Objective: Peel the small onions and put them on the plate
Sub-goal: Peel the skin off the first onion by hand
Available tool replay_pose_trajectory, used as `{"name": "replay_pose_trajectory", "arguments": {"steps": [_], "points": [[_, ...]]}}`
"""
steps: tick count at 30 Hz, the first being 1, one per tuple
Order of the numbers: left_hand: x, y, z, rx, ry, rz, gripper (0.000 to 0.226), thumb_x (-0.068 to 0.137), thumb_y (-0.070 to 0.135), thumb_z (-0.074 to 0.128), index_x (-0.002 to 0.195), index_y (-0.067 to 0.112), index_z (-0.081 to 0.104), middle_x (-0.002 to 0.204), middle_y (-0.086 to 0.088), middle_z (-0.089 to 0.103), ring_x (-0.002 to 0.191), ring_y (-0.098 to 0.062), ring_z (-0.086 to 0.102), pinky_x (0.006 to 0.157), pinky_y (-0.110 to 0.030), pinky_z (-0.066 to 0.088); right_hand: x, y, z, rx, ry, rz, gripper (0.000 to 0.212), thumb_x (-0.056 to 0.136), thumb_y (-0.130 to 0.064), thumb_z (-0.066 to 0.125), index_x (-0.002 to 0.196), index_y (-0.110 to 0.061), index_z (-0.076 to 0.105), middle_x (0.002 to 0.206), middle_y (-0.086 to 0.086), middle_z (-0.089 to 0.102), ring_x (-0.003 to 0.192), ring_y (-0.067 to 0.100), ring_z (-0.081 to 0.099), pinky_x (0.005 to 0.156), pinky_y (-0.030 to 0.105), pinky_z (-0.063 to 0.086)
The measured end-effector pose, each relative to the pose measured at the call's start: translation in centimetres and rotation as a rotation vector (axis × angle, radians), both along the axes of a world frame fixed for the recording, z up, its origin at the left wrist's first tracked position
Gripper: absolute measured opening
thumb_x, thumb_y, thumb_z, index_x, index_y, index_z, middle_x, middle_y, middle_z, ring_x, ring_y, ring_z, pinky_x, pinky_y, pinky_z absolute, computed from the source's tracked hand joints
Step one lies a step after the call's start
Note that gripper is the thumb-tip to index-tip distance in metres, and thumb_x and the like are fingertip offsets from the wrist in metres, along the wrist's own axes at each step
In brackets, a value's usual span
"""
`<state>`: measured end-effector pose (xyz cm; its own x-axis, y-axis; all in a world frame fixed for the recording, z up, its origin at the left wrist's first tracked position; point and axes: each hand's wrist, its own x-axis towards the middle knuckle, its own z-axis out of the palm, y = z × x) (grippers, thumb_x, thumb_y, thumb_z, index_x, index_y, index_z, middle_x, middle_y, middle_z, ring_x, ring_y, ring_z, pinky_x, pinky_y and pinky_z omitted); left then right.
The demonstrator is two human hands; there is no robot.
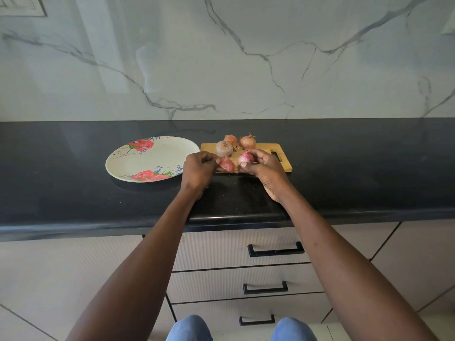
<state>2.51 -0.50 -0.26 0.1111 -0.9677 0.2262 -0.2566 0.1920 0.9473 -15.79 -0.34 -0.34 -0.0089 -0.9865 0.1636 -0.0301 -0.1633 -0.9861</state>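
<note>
Black table under marble wall | right hand pinching half-peeled onion, left hand pinching skin | plate bare, three onions unpeeled

Both forearms are bare (no sleeves showing), and the knees wear light blue denim.

One partly peeled onion held above three unpeeled onions beside the flowered plate
</note>
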Motion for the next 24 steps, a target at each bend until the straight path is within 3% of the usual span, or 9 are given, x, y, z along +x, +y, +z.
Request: {"name": "replay_pose_trajectory", "arguments": {"steps": [3,5,10,12,16,19,24], "points": [[0.01,0.3,0.17,-0.027,0.011,0.004,0.007,0.095,0.013,0.069,0.091,0.018,0.072,0.089,-0.004,0.076,0.088,-0.02,0.073,0.08,-0.034,0.059,0.12,0.3,0.28,0.021,-0.061,-0.026,0.031,0.086,0.003,0.073,0.112,-0.008,0.061,0.107,0.015,0.07,0.092,0.026,0.072,0.074,0.031,0.061],[0.17,0.41,0.25,-0.036,0.044,-0.013,0.009,0.093,0.01,0.071,0.095,0.018,0.069,0.093,-0.008,0.075,0.086,-0.022,0.074,0.079,-0.035,0.061,0.14,0.58,0.45,0.008,-0.059,-0.043,0.027,0.087,0.001,0.072,0.111,-0.004,0.061,0.102,0.016,0.071,0.084,0.024,0.071,0.068,0.028,0.06],[0.17,0.92,0.38,-0.032,0.012,-0.06,0.009,0.091,0.008,0.072,0.094,0.016,0.069,0.093,-0.012,0.075,0.069,-0.016,0.071,0.061,-0.028,0.057,0.04,0.86,0.46,-0.007,-0.014,-0.051,0.011,0.092,-0.005,0.067,0.101,-0.008,0.071,0.087,0.014,0.072,0.072,0.02,0.067,0.068,0.03,0.058],[0.09,1.01,0.42,-0.004,-0.024,-0.083,0.005,0.09,0.013,0.075,0.09,0.017,0.072,0.092,-0.008,0.076,0.074,-0.015,0.072,0.066,-0.027,0.058,0.09,0.91,0.57,0.005,-0.036,-0.044,0.011,0.095,-0.005,0.062,0.101,-0.008,0.07,0.082,0.014,0.071,0.068,0.02,0.067,0.064,0.028,0.057],[0.03,0.91,0.47,0.029,-0.043,-0.111,0.011,0.089,0.011,0.075,0.086,0.021,0.073,0.095,-0.006,0.075,0.092,-0.023,0.073,0.089,-0.043,0.06,0.13,0.95,0.68,0.01,-0.024,-0.032,0.011,0.098,-0.005,0.056,0.098,-0.01,0.066,0.078,0.011,0.071,0.065,0.02,0.068,0.058,0.027,0.056],[0.1,0.9,0.4,0.023,-0.019,-0.106,0.01,0.089,0.009,0.073,0.09,0.019,0.074,0.096,-0.005,0.076,0.093,-0.021,0.073,0.093,-0.043,0.058,0.19,1.01,0.64,0.005,-0.012,-0.024,0.013,0.099,-0.005,0.055,0.097,-0.01,0.067,0.078,0.01,0.07,0.066,0.021,0.068,0.058,0.027,0.056],[0.07,0.82,0.32,0.002,0.009,-0.072,0.009,0.092,0.014,0.069,0.09,0.02,0.075,0.091,-0.003,0.075,0.09,-0.019,0.071,0.088,-0.039,0.059,0.26,0.88,0.6,0.017,-0.053,-0.023,0.014,0.098,-0.002,0.055,0.097,-0.011,0.066,0.093,0.014,0.07,0.074,0.022,0.069,0.071,0.031,0.059]]}}
